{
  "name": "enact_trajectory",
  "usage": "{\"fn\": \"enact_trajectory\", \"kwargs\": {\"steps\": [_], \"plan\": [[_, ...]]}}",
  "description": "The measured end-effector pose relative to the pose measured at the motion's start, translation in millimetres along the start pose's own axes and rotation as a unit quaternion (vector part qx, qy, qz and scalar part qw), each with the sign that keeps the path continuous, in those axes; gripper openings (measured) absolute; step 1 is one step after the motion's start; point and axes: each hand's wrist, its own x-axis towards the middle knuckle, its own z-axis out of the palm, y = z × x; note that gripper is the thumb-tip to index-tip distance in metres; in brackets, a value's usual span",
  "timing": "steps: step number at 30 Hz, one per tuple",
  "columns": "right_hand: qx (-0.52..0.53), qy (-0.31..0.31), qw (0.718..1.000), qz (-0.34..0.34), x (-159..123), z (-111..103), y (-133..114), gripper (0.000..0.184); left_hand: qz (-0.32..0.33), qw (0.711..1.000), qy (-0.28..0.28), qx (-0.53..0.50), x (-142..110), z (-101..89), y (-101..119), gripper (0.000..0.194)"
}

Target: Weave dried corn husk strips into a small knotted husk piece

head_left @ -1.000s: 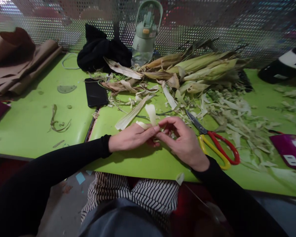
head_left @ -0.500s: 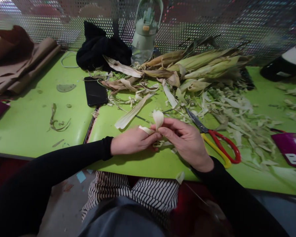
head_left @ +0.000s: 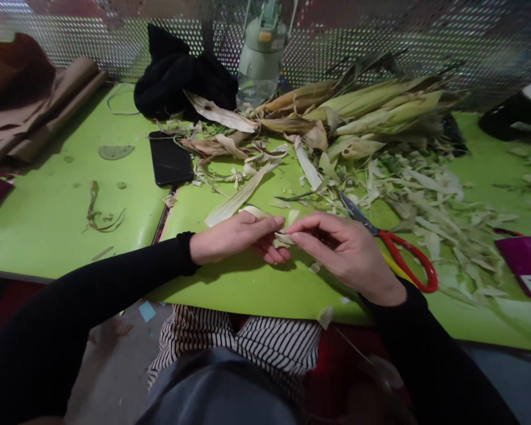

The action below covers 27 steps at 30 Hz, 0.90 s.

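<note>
My left hand (head_left: pixel 236 238) and my right hand (head_left: pixel 345 251) meet fingertip to fingertip just above the green table (head_left: pixel 53 218), both pinched on a small pale strip of corn husk (head_left: pixel 287 235). Most of the strip is hidden between the fingers; only short ends show. Red and yellow scissors (head_left: pixel 396 251) lie right behind my right hand, blades pointing away to the left. A long pale husk leaf (head_left: pixel 239 198) lies just beyond my left hand.
A pile of unhusked corn ears (head_left: pixel 363 109) lies at the back, with husk scraps (head_left: pixel 425 200) spread to the right. A black phone (head_left: pixel 170 159), black cloth (head_left: pixel 181 79), water bottle (head_left: pixel 259 56), brown paper (head_left: pixel 30 100) and a purple box (head_left: pixel 528 265) lie around.
The husk strip that stood up between my fingers is now folded down and mostly hidden. Both hands have stayed together, shifting slightly away from me.
</note>
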Motion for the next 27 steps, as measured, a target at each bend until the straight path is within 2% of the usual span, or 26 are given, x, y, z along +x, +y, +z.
{"fn": "enact_trajectory", "kwargs": {"steps": [4,8,9,12,16,19,27], "plan": [[-0.053,-0.003,0.998,-0.042,0,-1,3,0.009,-0.006,1.0,-0.013,-0.024,-1,0.8,3,0.037],[-0.107,0.017,0.991,-0.079,-1,-3,4,0.011,0.009,0.998,-0.05,-0.025,-2,1.4,6,0.013],[-0.114,0.018,0.989,-0.089,0,-4,4,0.012,0.014,0.998,-0.057,-0.019,-3,1.3,7,0.012],[-0.107,0.0,0.987,-0.122,1,-7,5,0.01,0.02,0.997,-0.067,-0.014,-2,-0.1,7,0.013],[-0.085,-0.007,0.983,-0.163,2,-10,7,0.011,0.031,0.998,-0.051,-0.028,-2,-1.4,7,0.011],[-0.094,0.005,0.983,-0.159,1,-9,8,0.008,0.037,0.998,-0.043,0.018,-3,0.5,7,0.012],[-0.126,-0.011,0.982,-0.141,0,-11,3,0.01,0.086,0.987,-0.027,0.133,-3,3.9,4,0.017]]}}
